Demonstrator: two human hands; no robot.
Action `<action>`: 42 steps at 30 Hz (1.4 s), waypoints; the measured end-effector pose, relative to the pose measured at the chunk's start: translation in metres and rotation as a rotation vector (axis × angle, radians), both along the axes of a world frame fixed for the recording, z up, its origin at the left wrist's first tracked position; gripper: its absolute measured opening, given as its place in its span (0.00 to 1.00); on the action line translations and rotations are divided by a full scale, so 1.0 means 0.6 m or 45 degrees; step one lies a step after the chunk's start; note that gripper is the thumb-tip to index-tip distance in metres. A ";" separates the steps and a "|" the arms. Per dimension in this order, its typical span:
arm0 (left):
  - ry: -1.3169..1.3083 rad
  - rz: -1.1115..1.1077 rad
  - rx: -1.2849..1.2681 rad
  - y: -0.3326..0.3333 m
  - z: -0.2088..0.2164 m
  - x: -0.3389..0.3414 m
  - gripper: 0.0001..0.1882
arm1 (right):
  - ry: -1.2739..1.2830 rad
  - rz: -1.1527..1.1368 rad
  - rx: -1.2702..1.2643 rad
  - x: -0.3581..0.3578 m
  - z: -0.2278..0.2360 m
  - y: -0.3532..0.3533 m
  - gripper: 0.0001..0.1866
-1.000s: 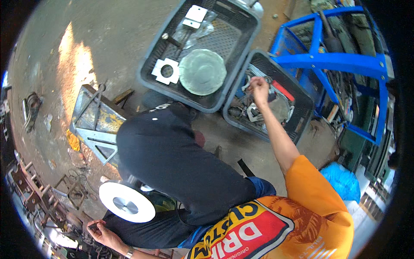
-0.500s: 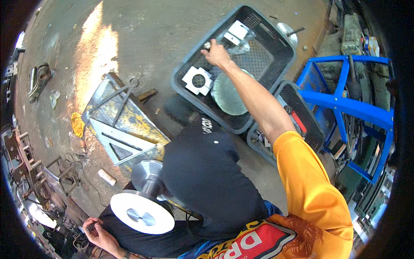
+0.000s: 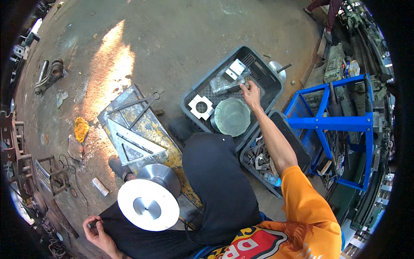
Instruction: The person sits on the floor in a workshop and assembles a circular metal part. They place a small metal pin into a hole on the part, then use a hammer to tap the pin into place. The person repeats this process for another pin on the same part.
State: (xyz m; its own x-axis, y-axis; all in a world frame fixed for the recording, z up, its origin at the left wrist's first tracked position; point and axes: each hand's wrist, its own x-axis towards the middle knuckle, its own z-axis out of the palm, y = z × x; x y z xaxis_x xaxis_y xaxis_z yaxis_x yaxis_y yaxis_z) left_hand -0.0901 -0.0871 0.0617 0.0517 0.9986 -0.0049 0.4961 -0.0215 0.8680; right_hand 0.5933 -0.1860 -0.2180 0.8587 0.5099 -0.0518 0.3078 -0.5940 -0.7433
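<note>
My right hand (image 3: 252, 96) reaches into a dark grey plastic crate (image 3: 186, 100), fingers closed at the end of a dark grey bar-like piece (image 3: 227, 90); what they grip is partly hidden. Beside it lie a white metal block (image 3: 236, 69) and crumpled clear plastic (image 3: 219, 83). A notched white plate with a round hole (image 3: 208, 103) and a pale green disc (image 3: 233, 116) are also in the crate. My left hand (image 3: 100, 236) is at lower left by my dark trouser leg, fingers curled round something too small to name. Between my legs stands a flanged metal spool with a white disc face (image 3: 129, 203).
A worn yellow-grey metal bench (image 3: 172, 146) carries a triangular set square (image 3: 133, 144) and calipers (image 3: 140, 102). Right of it are a tool crate (image 3: 297, 151) and a blue metal frame (image 3: 323, 123). A person's legs (image 3: 331, 17) show at far right.
My right hand has moved from the crate's left edge rightward, further inside. The small shiny thing at its fingertips no longer shows. The view has shifted; my left hand stays at lower left.
</note>
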 end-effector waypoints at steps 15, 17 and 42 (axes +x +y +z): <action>-0.203 -0.130 0.161 -0.025 -0.003 0.004 0.07 | -0.146 -0.213 0.421 -0.174 0.349 -0.256 0.11; -0.192 -0.127 0.147 -0.028 0.000 0.001 0.07 | -0.467 -0.062 0.103 -0.207 0.333 -0.287 0.12; -0.387 -0.185 0.267 -0.037 0.021 0.004 0.06 | -0.222 0.084 1.055 -0.331 0.834 -0.342 0.08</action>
